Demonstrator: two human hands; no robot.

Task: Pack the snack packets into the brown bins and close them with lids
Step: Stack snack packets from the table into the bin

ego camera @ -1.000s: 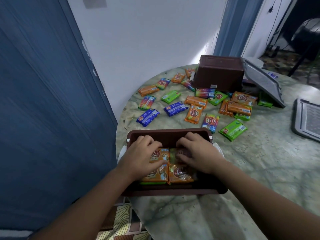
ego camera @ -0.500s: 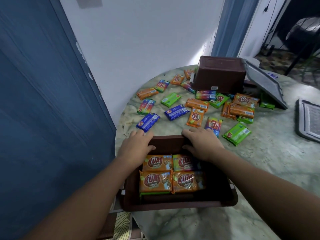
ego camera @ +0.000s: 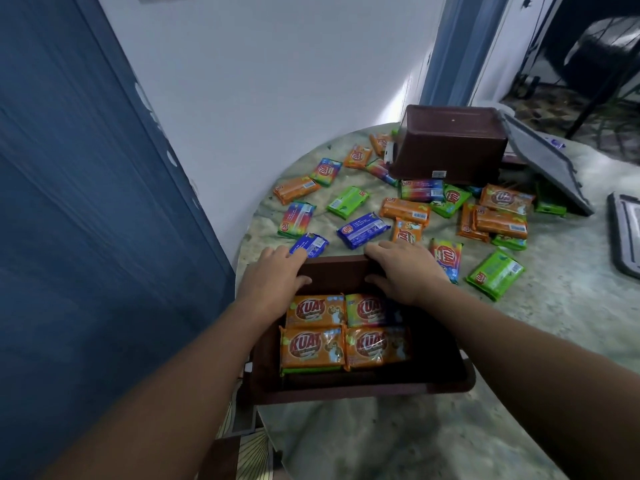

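We grip the brown bin [ego camera: 356,389] at its far rim: left hand [ego camera: 273,278] and right hand [ego camera: 405,271], thumbs inside. Bin at desk [ego camera: 519,341] near edge, long axis left-right. Four orange packets [ego camera: 346,332] visible inside, logos upright.

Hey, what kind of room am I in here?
Probably a home, not a shop: a round marble-look table pushed against a white wall, a blue door beside it, and a doorway to another room.

grey lid [ego camera: 623,233] cut off at right edge
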